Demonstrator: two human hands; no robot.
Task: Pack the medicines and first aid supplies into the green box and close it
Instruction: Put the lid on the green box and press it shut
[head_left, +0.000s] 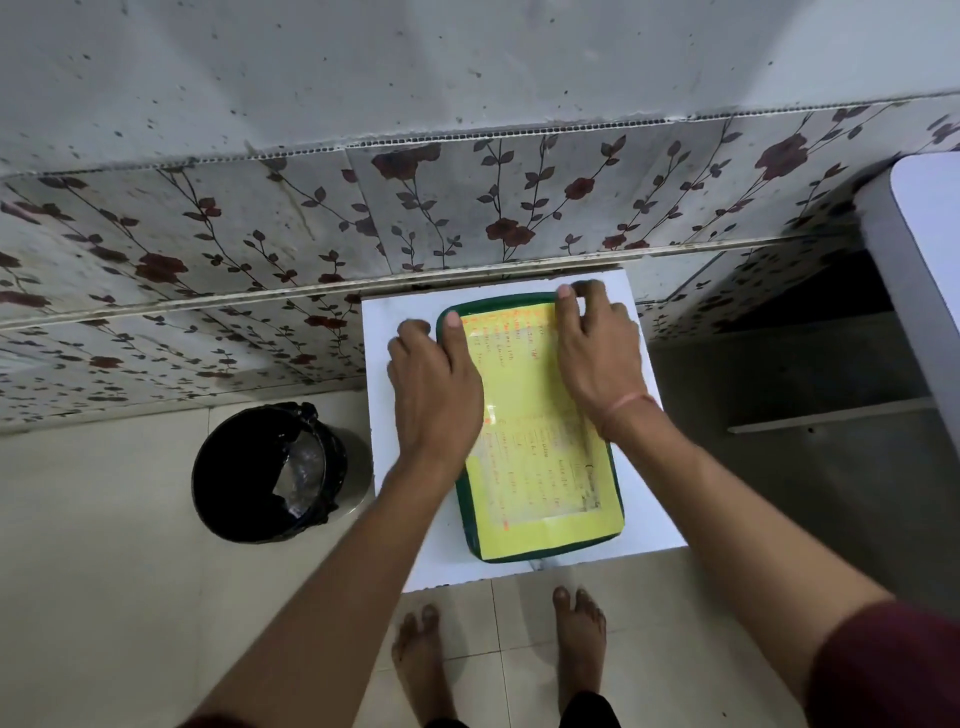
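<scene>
The green box (540, 553) lies on a white square table (649, 525), its lid down and covered by a yellow sheet (535, 467) with red and dark handwriting. My left hand (434, 387) rests on the lid's far left corner, thumb on the green rim and fingers curled over the left edge. My right hand (597, 348) presses the far right part of the lid, fingers bent over the far edge. No medicines or first aid supplies are visible; the inside of the box is hidden.
A black bin (270, 473) lined with a black bag stands on the tiled floor left of the table. A flower-patterned tiled wall (467, 208) runs behind. A white counter (924, 270) with a dark shelf space is at right. My bare feet are below the table.
</scene>
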